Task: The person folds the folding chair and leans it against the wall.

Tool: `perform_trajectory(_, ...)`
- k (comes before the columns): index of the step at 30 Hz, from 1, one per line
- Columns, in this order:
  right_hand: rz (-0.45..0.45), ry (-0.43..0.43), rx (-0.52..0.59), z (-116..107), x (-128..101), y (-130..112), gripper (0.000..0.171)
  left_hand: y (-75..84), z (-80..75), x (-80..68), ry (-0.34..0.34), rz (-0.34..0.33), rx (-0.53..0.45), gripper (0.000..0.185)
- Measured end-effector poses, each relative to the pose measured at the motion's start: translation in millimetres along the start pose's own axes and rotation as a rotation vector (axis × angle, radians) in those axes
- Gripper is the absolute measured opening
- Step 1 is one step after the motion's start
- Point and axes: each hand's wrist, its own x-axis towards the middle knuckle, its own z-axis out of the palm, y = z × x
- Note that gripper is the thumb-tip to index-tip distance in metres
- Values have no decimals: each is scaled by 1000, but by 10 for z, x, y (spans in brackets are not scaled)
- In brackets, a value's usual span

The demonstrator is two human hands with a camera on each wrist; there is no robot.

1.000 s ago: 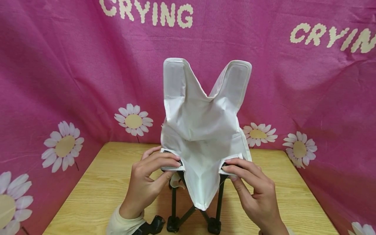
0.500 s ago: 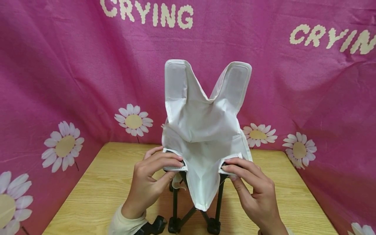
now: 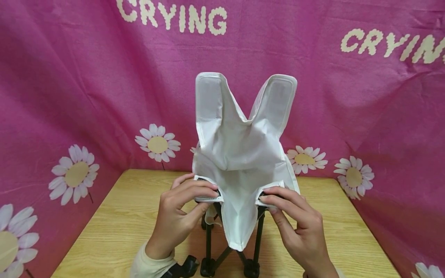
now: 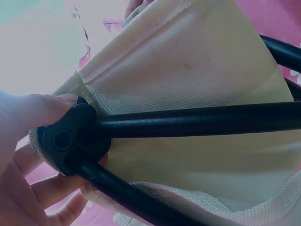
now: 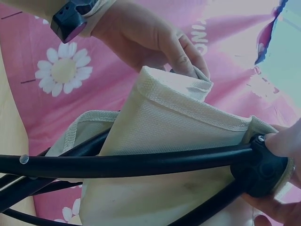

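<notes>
A small folding chair stands on the table, with a white fabric seat (image 3: pixel 243 146) over a black tube frame (image 3: pixel 208 241). Two fabric flaps stick up at the back, and a pointed flap hangs down in front. My left hand (image 3: pixel 179 212) grips the front left corner, fingers over the top and thumb below. On the front right corner, my right hand (image 3: pixel 302 226) has the same kind of grip. The left wrist view shows the thumb against a black plastic joint (image 4: pixel 70 139) inside the fabric corner. Another joint (image 5: pixel 261 167) lies under the thumb in the right wrist view.
The wooden table (image 3: pixel 114 216) is surrounded by a pink curtain (image 3: pixel 104 77) with daisies and lettering. A black wrist device (image 3: pixel 182 267) sits at the left sleeve, close to the chair's front left foot (image 3: pixel 208 267).
Both hands keep hold of the corners and have shifted slightly toward each other. The fabric's upright flaps sit a little lower in the head view.
</notes>
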Motion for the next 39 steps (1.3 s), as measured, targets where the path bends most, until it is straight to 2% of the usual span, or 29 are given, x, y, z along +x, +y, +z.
perform_trajectory(7, -3, 3, -11, 26, 64, -99, 13, 5, -2, 3, -2, -12, 3, 26)
perform_trajectory(19, 15, -3, -14, 53, 78, -123, 13, 8, -2, 11, 1, -26, 7, 25)
perform_trajectory(31, 7, 0, -14, 63, 88, -125, 13, 37, 25, 39, 14, 20, 15, 23)
perform_trajectory(39, 15, -5, -19, 69, 98, -141, 13, 50, 36, 37, 11, 6, 26, 23)
